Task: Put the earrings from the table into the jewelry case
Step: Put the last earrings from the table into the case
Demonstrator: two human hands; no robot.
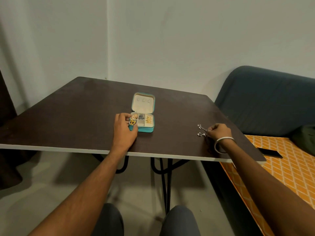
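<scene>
In the head view, the left hand (125,126) is resting against the near-left corner of the jewelry case (142,120), thumb along its front wall and fingers curling over its left rim, so it is gripping the case and steadying it on the table (68,116). The lid is standing open just beyond that hand's fingertips, its pale lining facing the camera.

Well off to the other side, the right hand (218,132) is lying knuckles-up near the table's right edge, its fingers curled and pinching at the silver earrings (202,131). These two dangling pieces are lying on the dark tabletop just ahead of the fingertips, one a little farther from the wrist than the other. Whether both are being pinched or only one is too small to tell. A silver bangle (223,144) is sitting on that wrist.

Judging the progress: most compartments beside the left hand are already showing gold and dark pieces, while the middle front compartment is looking bare. The silver pair appears to be the last lot outside the case, so the task seems nearly finished, with one carry across from right hand to case left.

Past the right hand, a blue sofa (264,99) and an orange patterned cover (281,166) with a dark phone (271,152) are showing.
</scene>
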